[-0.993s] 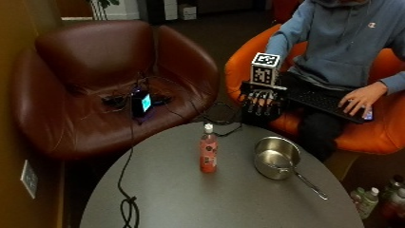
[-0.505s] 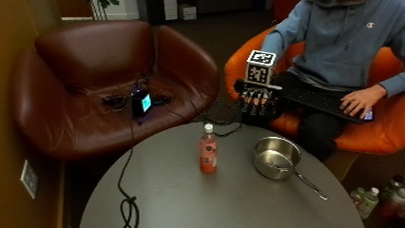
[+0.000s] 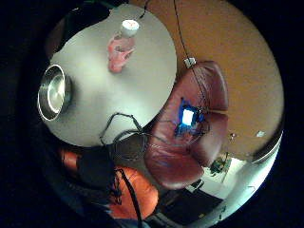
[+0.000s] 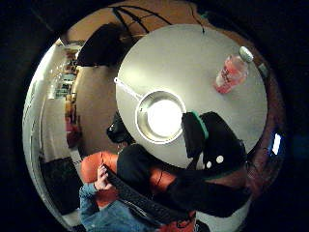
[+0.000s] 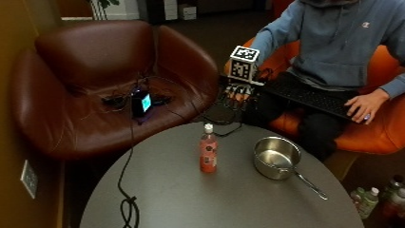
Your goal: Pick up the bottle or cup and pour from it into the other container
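Lifted slightly higher and nearer the table edge than half a second ago, the gloved right hand (image 5: 239,92) hangs in the air above the far rim of the round grey table (image 5: 190,199). Its fingers (image 5: 235,96) point downward, loosely spread and relaxed, and they hold nothing. The hand touches neither of the 2 task items.

Just beyond the fingers, on the tabletop, stands 1 pink bottle (image 5: 208,148) with a white cap, upright, roughly at the table's middle toward the far side. Beside it, apart and not touching, sits 1 steel saucepan (image 5: 276,157) with its open mouth facing up and its long thin handle running out toward the table's edge. In both palm views the bottle (image 3: 121,46) (image 4: 232,70) and the pan (image 3: 53,92) (image 4: 160,116) lie on the grey table below the hand, the pan closer to the palm.

Behind the hand, the person sits in an orange chair (image 5: 386,128) with a black keyboard (image 5: 313,97) across the lap; the bare hand (image 5: 361,104) rests on its end.

Across from the chair is a dark red leather armchair (image 5: 95,95) holding a small device with a lit blue screen (image 5: 141,102). A black cable (image 5: 126,190) trails from it across the table.
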The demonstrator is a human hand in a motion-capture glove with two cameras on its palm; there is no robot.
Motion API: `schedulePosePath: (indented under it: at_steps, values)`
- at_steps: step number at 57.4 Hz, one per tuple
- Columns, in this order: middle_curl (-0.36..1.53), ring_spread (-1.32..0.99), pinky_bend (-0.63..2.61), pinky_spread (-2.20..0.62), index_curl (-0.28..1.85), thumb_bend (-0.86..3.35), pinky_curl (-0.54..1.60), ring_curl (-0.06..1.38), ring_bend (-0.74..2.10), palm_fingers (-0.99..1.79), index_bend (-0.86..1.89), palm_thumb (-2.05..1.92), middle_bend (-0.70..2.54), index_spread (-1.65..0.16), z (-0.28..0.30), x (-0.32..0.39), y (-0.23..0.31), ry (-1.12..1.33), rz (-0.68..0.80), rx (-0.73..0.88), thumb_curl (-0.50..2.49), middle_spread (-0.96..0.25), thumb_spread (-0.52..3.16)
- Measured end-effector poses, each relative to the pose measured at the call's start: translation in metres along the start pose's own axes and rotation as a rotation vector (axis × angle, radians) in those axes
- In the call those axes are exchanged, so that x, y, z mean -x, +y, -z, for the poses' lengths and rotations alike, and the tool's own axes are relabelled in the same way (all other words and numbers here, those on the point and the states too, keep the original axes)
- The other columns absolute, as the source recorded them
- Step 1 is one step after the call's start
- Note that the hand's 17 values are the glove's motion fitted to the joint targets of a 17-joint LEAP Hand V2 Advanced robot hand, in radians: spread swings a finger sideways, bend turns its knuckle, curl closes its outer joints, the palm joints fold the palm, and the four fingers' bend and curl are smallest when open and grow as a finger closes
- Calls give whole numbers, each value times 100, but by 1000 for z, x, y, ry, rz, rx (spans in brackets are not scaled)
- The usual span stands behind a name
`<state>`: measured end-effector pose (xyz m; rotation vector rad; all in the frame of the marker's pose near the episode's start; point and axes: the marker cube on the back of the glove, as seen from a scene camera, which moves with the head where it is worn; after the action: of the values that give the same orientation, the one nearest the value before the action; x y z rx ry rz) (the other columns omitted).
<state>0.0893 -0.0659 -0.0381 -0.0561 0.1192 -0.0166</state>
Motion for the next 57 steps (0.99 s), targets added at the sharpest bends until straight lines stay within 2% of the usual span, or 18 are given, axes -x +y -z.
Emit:
schedulePosePath:
  at_steps: [29,57]
  values:
    - [28,-10,38,23,30,-2,35,29,28,27,16,69,17,-41,-2,-74,13,-66,-71,1,32,-17,123]
    - [30,-10,42,23,25,-3,36,31,33,23,11,62,19,-40,-34,-146,5,-323,-188,13,31,-15,111]
